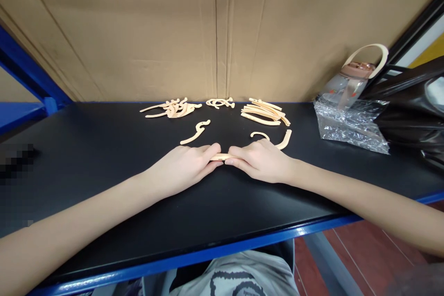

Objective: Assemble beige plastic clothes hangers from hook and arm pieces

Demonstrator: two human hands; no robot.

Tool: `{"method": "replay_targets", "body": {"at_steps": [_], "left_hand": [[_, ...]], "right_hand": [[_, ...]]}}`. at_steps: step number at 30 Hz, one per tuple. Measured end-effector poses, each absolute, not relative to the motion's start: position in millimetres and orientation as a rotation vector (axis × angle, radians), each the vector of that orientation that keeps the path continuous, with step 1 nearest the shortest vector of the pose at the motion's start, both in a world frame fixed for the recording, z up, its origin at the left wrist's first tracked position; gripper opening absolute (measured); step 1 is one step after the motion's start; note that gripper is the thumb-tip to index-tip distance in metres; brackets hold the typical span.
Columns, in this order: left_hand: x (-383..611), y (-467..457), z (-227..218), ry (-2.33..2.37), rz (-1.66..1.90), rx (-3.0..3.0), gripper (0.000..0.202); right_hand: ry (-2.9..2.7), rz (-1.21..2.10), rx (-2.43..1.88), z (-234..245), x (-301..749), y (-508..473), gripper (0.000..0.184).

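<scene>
Printed gray cloth point(239, 277) sits nearest, cut off by the lower edge, its lettering only partly legible. Beyond it, a blue-edged black table point(194, 226). Left forearm point(104, 203) and right forearm point(357, 194) enter from the sides, both cropped short of the elbow. Left hand point(187, 162) and right hand point(265, 159) meet near mid-table around a short cream piece point(219, 157): fingers of each pinch one end, leaving only the middle exposed, with a small dark slot on its near face. Both ends are covered; full length and shape cannot be read. Remaining fingers are folded under the palms, mostly out of sight. Behind the left hand: a hooked piece point(197, 134), one part or two, unclear. Behind the right: a thin curl point(259, 134) and a thick bent piece point(286, 139), lower portions screened by the hand; contact with it cannot be judged. Along the cardboard point(156, 32): a left pile point(178, 108), a small middle cluster point(219, 102) and a right stack point(263, 112), pieces overlapping, count uncertain. Far right: a handled bottle point(350, 81), its base obscured by crinkled clear plastic point(352, 127), beside a cropped black bag point(409, 101).
</scene>
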State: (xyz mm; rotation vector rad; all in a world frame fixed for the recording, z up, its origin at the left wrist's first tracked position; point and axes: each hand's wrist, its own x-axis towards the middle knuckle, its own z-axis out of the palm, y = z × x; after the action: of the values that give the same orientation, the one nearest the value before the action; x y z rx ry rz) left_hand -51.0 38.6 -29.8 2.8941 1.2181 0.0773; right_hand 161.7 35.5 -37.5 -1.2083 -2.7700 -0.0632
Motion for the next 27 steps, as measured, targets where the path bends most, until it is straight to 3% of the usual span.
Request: {"method": "replay_targets", "body": {"at_steps": [7, 11, 21, 27], "left_hand": [[-52.5, 39.9, -35.6, 1.143, 0.053, 3.129, 0.027], [-54.4, 41.1, -39.6, 1.055, 0.235, 3.292, 0.029], [-52.8, 35.1, -41.0, 1.066, 0.544, 3.621, 0.018], [-49.9, 29.8, -31.8, 1.053, 0.568, 3.762, 0.012]], "right_hand": [[-2.799, -0.073, -1.138, -37.1, 163.5, 35.7, 0.043], [-2.795, -0.061, -1.135, -35.3, 164.8, 35.4, 0.043], [-2.792, -0.010, -1.117, -34.4, 166.9, 36.3, 0.042], [-2.769, -0.155, -1.215, -37.4, 162.5, 36.9, 0.041]]}}
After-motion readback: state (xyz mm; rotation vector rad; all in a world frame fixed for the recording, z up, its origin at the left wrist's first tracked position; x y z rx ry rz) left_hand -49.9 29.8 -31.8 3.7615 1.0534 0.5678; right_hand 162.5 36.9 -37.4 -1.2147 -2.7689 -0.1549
